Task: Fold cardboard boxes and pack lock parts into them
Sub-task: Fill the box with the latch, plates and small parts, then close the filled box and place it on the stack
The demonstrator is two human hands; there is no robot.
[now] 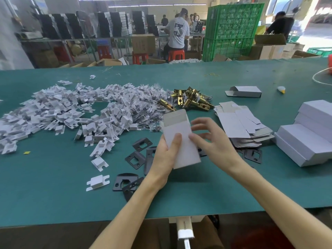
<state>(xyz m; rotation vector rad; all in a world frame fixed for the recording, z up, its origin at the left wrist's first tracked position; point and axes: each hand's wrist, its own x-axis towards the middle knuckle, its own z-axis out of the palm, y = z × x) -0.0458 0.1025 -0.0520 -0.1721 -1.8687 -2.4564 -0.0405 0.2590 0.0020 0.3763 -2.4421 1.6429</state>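
Head view: the left hand (167,155) grips a white box (181,139) from the left, with its thumb pressed on the front face and its fingers behind. The box is held above the green table (53,186), near the middle, with its far flap standing open and the grey inside showing. The right hand (213,142) is spread at the box's right edge. Its thumb touches the front face, and the other fingers are apart and blurred.

Under the hands lie black plates (136,159). A wide heap of white inserts (62,112) covers the left, and small clear bags (143,106) lie at its right end. Just beyond the box sit brass latches (190,101). To the right lies a pile of flat blanks (239,126) and, further right, stacked closed boxes (305,141). One more folded box (245,91) lies far right.
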